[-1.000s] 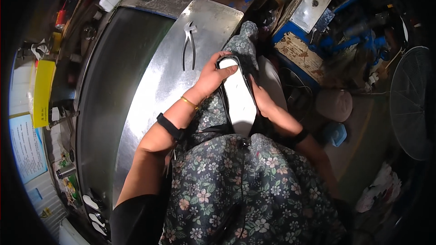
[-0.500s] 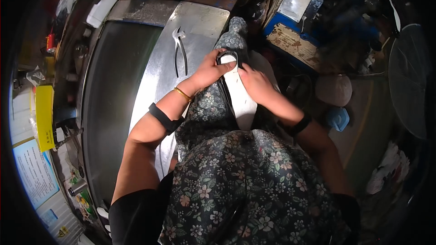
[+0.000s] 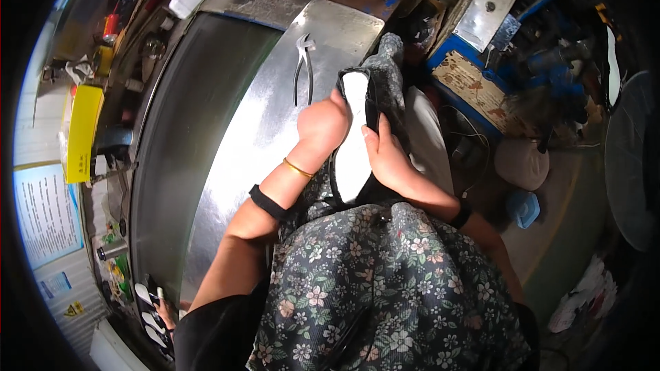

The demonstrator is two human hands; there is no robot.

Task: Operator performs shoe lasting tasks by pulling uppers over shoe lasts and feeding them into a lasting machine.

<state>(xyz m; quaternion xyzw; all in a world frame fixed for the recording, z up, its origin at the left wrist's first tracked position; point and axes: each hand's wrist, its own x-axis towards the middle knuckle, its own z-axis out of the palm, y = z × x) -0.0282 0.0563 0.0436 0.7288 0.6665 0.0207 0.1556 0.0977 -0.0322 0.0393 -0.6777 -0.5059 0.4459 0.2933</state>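
Shoe on lap: a black shoe upper (image 3: 375, 93) with a white insole/sole face (image 3: 354, 144) turned up, lying along the person's lap, just right of the steel-topped table (image 3: 254, 137). Long axis runs near-to-far, toe end far, heel end near the body.

Left hand (image 3: 322, 124): closed over the left edge of the white face near the toe end, fingers curled onto it; wrist carries a thin gold bangle (image 3: 297, 168), and a black band (image 3: 267, 201) sits further up the forearm.

Right hand (image 3: 388, 159): clasped on the right edge at mid-length, thumb up along the black upper, pressing it against the white face. Whether the fingers wrap beneath cannot be told.

Key relation: the shoe lies between the two hands, left hand farther along the axis, right hand nearer the heel. Both are in contact, so neither is nearer.

Surroundings: lasting pincers (image 3: 302, 69) lie on the table just far-left of the left hand, apart from it. A floral-print garment (image 3: 385, 288) covers the lap. Yellow box (image 3: 81, 134) far left; metal control panel (image 3: 491, 3) far right.
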